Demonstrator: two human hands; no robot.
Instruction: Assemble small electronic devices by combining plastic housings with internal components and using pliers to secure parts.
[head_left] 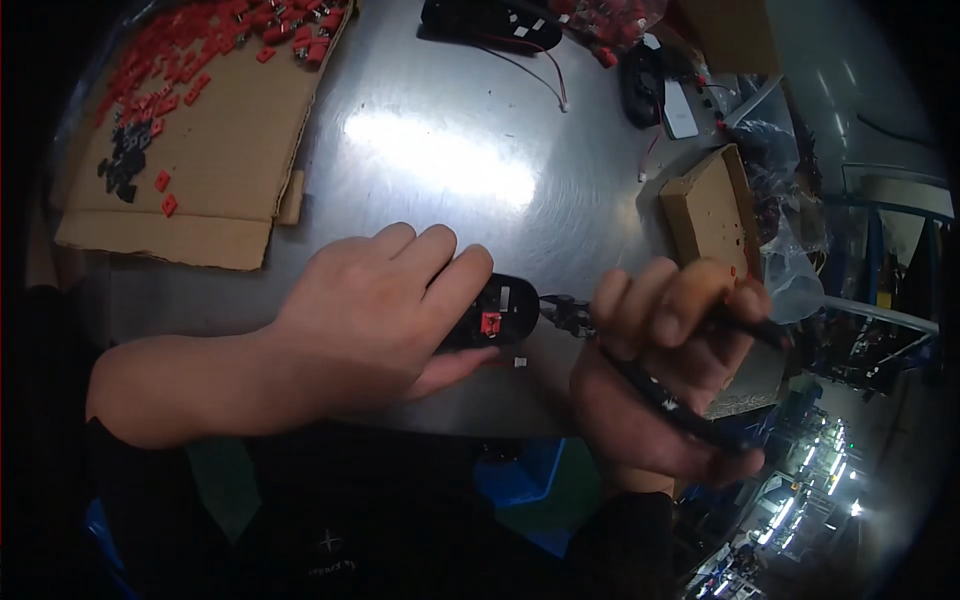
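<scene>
My left hand [365,305] is closed round a black, round-ended plastic housing [518,308], low over the metal table. A small red block [490,322] sits inside the housing. Below it, a small white connector [520,362] shows by my left thumb. My right hand [650,350] grips a pair of pliers [568,314] by the dark handles, which are spread apart in the palm. The pliers' tips point left and lie close to the housing's right end; whether they touch it I cannot tell.
At the far left lies a cardboard sheet [215,170] with many red pieces [190,65] and dark pieces [124,160]. Another black housing [490,25] with wires lies at the back. A dark device [642,85], clear bags [780,150] and a cardboard tray [715,205] are at the right.
</scene>
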